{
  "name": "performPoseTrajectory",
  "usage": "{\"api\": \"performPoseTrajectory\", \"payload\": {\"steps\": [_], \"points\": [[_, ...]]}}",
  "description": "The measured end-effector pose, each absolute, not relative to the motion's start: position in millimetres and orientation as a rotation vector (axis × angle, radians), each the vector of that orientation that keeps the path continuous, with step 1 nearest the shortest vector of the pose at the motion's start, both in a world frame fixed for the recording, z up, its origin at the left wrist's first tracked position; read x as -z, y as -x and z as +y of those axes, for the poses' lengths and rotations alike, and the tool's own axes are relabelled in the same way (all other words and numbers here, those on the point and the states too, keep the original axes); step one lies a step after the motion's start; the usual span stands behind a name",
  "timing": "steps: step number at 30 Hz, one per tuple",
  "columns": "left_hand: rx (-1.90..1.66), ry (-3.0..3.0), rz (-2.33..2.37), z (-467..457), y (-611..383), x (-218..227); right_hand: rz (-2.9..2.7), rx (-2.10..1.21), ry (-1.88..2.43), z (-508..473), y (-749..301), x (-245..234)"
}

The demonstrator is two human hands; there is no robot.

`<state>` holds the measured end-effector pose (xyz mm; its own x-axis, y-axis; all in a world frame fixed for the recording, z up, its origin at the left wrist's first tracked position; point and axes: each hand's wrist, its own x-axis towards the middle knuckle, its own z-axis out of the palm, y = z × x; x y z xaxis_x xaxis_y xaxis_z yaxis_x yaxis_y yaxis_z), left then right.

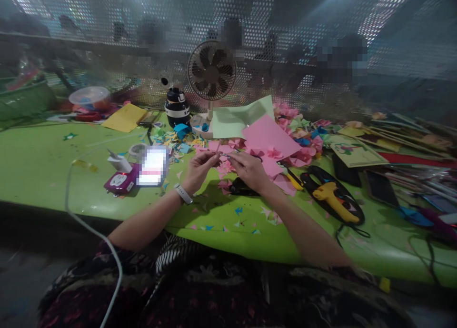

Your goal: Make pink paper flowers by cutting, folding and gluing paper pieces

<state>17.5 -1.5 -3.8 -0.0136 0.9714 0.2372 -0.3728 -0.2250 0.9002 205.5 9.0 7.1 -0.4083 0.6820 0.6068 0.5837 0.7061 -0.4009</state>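
Observation:
Over the green table, my left hand point(200, 170) is closed in a pinch on a small pink paper piece point(222, 154), mostly covered by the fingertips. My right hand point(250, 170) meets it from the right, fingers closed around what look like scissors; a dark handle loop point(260, 159) shows behind the knuckles, and the blades are hard to make out. Pink paper flowers point(225, 167) lie just beneath the hands. A dark object point(243, 187) rests under my right wrist. Pink paper sheets point(273, 137) and a pale green sheet point(243, 118) lie behind.
A fan point(212, 71) and a black-and-white bottle point(177, 110) stand at the back. Left are a lit phone point(153, 166) and a purple power strip point(120, 181) with a cable. Right are a yellow glue gun point(335, 202), a dark phone point(381, 187) and thin sticks point(410, 135). Paper scraps point(238, 211) litter the front.

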Motion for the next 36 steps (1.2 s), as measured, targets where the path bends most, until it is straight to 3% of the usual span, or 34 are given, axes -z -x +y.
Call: {"api": "performPoseTrajectory", "payload": {"steps": [13, 20, 36], "points": [[-1.502, -1.071, 0.789, 0, -16, 5, -2.183, -0.546, 0.909, 2, -207, -25], [-1.578, -1.103, 0.806, 1, -14, 3, -2.111, -0.310, 0.827, 4, -202, -12], [-1.610, -1.161, 0.794, -1, -16, 2, -2.197, -0.160, 0.873, 0, -196, -3]]}}
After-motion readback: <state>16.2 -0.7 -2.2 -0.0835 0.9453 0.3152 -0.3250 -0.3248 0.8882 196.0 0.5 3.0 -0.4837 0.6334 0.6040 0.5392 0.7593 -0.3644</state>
